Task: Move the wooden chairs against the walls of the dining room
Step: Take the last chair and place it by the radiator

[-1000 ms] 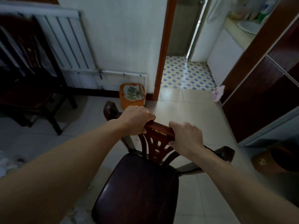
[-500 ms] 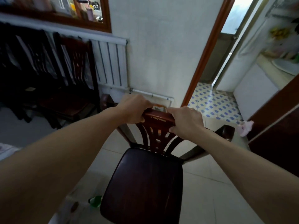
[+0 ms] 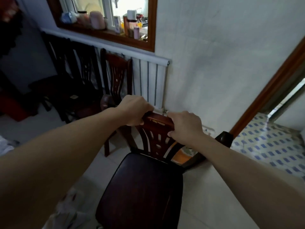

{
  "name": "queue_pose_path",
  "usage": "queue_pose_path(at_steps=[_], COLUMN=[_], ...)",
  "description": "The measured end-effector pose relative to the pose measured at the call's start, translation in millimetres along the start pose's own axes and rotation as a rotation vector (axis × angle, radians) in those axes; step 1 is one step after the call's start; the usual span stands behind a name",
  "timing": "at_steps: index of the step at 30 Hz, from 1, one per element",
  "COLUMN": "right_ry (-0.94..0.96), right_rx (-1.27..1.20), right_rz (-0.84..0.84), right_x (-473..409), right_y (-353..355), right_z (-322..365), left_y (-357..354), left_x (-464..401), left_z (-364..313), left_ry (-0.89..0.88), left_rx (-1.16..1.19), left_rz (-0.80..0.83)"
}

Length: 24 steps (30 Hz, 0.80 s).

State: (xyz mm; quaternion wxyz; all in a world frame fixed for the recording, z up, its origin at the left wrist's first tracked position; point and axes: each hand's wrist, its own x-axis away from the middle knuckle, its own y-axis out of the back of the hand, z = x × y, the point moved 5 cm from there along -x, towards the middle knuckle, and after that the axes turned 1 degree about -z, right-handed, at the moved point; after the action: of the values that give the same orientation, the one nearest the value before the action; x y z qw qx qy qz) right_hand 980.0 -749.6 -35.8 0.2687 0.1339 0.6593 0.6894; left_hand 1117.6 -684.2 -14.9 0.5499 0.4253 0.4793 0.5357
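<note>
Head view: your left hand [image 3: 134,111] and right hand [image 3: 184,128] both grip the top rail of the wooden chair [image 3: 145,187], fingers curled over it. The chair is out on the floor, its back facing the white wall [image 3: 222,63] and near it; you can't tell from here whether it touches. Other chairs [image 3: 115,75] already stand against the radiator [image 3: 148,80], just left. An orange bin [image 3: 179,156] shows through the backrest, between chair and wall.

Risks: push straight in and the chair probably jams on that bin. Drift left and it may knock the parked chair. Drift right and it may crowd the doorway [image 3: 272,104].
</note>
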Motion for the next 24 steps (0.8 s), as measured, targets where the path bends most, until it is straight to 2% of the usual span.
queue_pose_path(at_steps=[8, 13, 24], right_ry=[0.039, 0.032, 0.018], right_rx=[-0.057, -0.053, -0.084], right_rz=[0.056, 0.105, 0.112], right_x=[-130, -211, -339], right_y=[-31, -62, -124], right_z=[-9, -15, -68], left_y=[-33, -64, -126], left_x=[-79, -133, -256], left_z=[101, 161, 230], left_ry=[0.045, 0.037, 0.013], left_rx=[-0.024, 0.029, -0.017], left_rz=[0.013, 0.083, 0.192])
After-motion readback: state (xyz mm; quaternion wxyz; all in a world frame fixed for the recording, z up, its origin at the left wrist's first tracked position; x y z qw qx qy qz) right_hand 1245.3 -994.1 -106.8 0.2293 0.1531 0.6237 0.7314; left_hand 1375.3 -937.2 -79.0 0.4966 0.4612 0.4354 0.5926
